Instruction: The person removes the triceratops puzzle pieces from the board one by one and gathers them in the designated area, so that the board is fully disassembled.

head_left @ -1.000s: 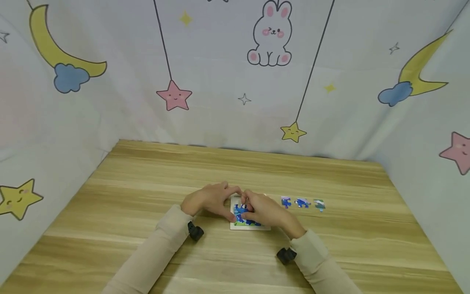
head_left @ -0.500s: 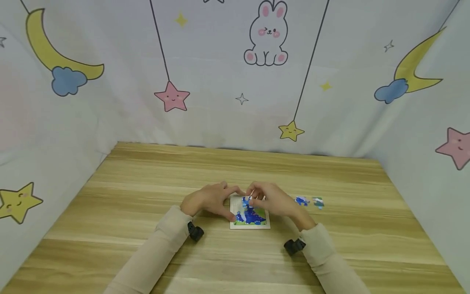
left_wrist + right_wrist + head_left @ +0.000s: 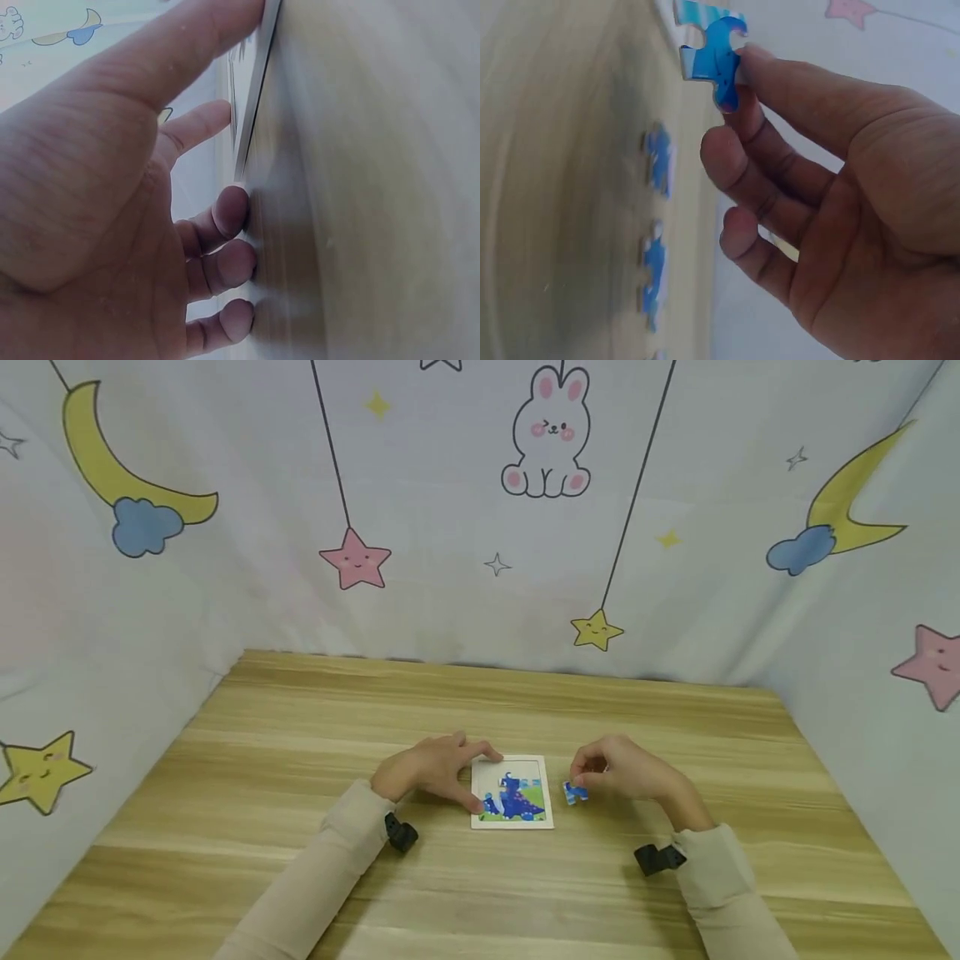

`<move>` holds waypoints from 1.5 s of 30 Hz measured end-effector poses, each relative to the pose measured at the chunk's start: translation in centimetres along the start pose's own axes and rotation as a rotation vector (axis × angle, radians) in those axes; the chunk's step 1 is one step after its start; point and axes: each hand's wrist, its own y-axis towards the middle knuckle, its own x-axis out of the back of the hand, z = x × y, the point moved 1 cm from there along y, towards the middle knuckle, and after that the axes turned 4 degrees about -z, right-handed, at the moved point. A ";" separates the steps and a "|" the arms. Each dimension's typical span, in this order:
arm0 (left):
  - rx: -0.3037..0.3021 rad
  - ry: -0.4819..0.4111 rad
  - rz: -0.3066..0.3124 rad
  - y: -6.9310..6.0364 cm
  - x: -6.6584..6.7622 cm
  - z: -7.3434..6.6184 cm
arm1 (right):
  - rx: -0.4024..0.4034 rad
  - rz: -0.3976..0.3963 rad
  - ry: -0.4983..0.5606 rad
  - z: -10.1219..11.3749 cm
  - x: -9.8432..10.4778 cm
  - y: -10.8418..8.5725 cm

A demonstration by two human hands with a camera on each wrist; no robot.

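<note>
A white puzzle board [image 3: 525, 824] lies on the table, with a blue dinosaur picture filling its lower part and bare tray showing along the top and upper left. My left hand [image 3: 435, 768] rests at its left side, thumb and index finger spread over the edge. The left wrist view has that thumb [image 3: 202, 37] against the board's thin edge [image 3: 259, 90]. Right of the board, my right hand [image 3: 626, 768] pinches a blue puzzle piece [image 3: 575, 793] between thumb and fingertips. In the right wrist view this piece [image 3: 714, 56] hangs above the table.
Puzzle pieces lie on the wooden table [image 3: 315, 710] beneath my right hand: one blue piece [image 3: 658, 159], another blue piece [image 3: 653, 277] and the tip of a third at the frame's bottom. In the head view the hand hides them. A printed white curtain [image 3: 435, 610] surrounds the table.
My right hand has lifted a piece from the board's upper part and carried it right, off the board. My left hand has stayed at the board's left edge.
</note>
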 end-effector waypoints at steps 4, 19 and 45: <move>0.004 0.005 -0.009 -0.2 -0.2 0.4 | -0.025 0.006 -0.046 -1.0 -0.2 -0.3; 0.007 0.023 -0.002 -0.4 0.0 0.6 | -0.089 0.015 -0.173 -1.3 -0.7 -0.2; -0.012 0.037 0.018 0.2 0.0 -0.1 | 0.043 -0.019 -0.165 2.3 -6.9 2.8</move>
